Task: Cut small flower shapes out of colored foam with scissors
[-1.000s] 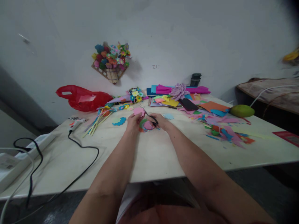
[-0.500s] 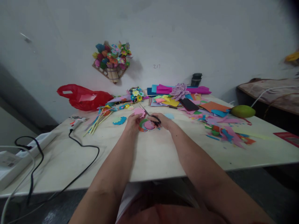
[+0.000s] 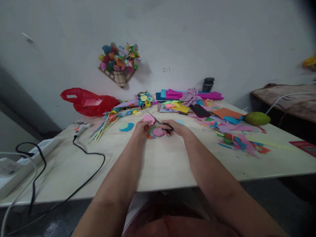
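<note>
white table (image 3: 163, 168) before a grey wall (image 3: 197, 39), left hand (image 3: 141, 129) pinching a pink cutout (image 3: 148, 118), right hand (image 3: 178, 128) gripping scissors (image 3: 170, 125)

- On your left, a red plastic bag (image 3: 96, 106) slumps at the back of the counter (image 3: 168, 174).
- Nearer you lies a white glue gun (image 3: 81, 130) with a black cord (image 3: 93, 154).
- A white power strip (image 3: 48, 146) sits at your far left.
- On the wall (image 3: 187, 39) facing you hangs a flower basket (image 3: 119, 78).
- To your right, you have a dark phone (image 3: 200, 111), a green fruit (image 3: 257, 118) and a dark cup (image 3: 208, 85).
</note>
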A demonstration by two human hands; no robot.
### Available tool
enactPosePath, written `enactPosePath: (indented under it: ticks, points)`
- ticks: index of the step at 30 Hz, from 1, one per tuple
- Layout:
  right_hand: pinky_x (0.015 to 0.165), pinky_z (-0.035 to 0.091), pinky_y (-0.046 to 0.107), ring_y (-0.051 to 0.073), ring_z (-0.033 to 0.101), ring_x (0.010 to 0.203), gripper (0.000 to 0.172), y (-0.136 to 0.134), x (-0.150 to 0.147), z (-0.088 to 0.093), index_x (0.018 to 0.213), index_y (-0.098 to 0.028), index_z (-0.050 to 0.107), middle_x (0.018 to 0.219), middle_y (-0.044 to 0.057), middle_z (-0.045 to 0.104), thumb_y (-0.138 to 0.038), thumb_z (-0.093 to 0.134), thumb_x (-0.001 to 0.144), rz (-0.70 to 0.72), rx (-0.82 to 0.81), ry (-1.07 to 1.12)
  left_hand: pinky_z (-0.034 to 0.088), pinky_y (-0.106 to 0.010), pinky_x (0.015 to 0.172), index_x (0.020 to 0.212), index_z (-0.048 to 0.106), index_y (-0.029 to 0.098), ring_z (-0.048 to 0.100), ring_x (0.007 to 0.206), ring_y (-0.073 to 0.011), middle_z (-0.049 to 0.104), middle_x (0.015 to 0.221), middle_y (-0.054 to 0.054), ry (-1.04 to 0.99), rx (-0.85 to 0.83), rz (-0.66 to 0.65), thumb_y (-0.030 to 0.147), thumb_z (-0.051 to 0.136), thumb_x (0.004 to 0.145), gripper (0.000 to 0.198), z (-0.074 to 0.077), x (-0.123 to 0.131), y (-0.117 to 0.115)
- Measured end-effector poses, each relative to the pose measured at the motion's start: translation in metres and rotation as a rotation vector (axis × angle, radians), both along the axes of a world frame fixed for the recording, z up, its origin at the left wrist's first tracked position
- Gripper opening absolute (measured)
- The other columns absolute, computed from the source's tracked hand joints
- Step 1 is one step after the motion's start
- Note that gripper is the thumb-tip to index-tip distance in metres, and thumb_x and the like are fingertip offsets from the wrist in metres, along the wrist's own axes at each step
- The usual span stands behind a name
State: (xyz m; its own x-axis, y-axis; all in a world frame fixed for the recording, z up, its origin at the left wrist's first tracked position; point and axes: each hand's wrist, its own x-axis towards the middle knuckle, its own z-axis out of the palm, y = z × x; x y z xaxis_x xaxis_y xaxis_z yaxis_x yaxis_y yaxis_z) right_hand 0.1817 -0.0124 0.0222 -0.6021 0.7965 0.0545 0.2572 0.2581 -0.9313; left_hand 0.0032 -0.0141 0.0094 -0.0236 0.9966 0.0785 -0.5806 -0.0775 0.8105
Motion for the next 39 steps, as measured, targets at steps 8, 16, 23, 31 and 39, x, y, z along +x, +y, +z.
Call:
enactPosePath:
  ticks: [8, 16, 23, 31, 39]
  points:
    - [0.032, 0.025, 0.018, 0.006, 0.042, 0.033, 0.028, -0.0005, 0.0011, -0.0001, 0.07, -0.015, 0.05, 0.046, -0.003, 0.052, -0.039, 0.055, 0.082, -0.014, 0.021, -0.056, 0.055, -0.024, 0.069, 0.075, 0.064, 0.01, 0.065, 0.067, -0.0141, 0.069, 0.076, -0.008, 0.012, 0.0, -0.038, 0.0, 0.062, 0.057, 0.021, 0.0001, -0.0006, -0.0011]
    - [0.033, 0.027, 0.018, 0.006, 0.041, 0.033, 0.028, -0.0011, 0.0012, 0.0012, 0.068, -0.015, 0.05, 0.045, -0.003, 0.051, -0.039, 0.055, 0.082, -0.01, 0.025, -0.064, 0.056, -0.028, 0.07, 0.069, 0.061, 0.011, 0.065, 0.063, -0.0154, 0.066, 0.066, -0.005, -0.009, -0.045, -0.01, 0.0, 0.063, 0.056, 0.017, 0.0, -0.0005, 0.0005]
    - [0.033, 0.028, 0.019, 0.006, 0.041, 0.034, 0.028, 0.0017, 0.0004, -0.0029, 0.07, -0.014, 0.051, 0.046, -0.002, 0.052, -0.039, 0.055, 0.082, 0.001, 0.003, -0.039, 0.056, -0.024, 0.065, 0.07, 0.063, 0.011, 0.065, 0.064, -0.0141, 0.069, 0.072, -0.007, 0.012, -0.018, -0.019, 0.002, 0.064, 0.056, 0.017, 0.0011, 0.0004, -0.0017]
    - [0.032, 0.027, 0.019, 0.006, 0.042, 0.034, 0.03, -0.0026, -0.0003, 0.0026, 0.068, -0.014, 0.051, 0.046, -0.002, 0.051, -0.039, 0.053, 0.084, 0.014, -0.009, -0.045, 0.055, -0.022, 0.064, 0.065, 0.061, 0.011, 0.064, 0.062, -0.0137, 0.067, 0.066, -0.006, -0.009, -0.004, 0.009, 0.002, 0.067, 0.054, 0.015, -0.0002, 0.0004, 0.0002]
    - [0.032, 0.027, 0.018, 0.006, 0.04, 0.032, 0.028, 0.0025, -0.0007, -0.0043, 0.069, -0.014, 0.051, 0.045, -0.002, 0.051, -0.038, 0.054, 0.083, -0.009, 0.001, -0.043, 0.054, -0.023, 0.065, 0.067, 0.062, 0.012, 0.064, 0.063, -0.0131, 0.067, 0.066, -0.005, 0.019, -0.009, 0.024, 0.003, 0.066, 0.054, 0.016, -0.0009, 0.0, 0.0005]
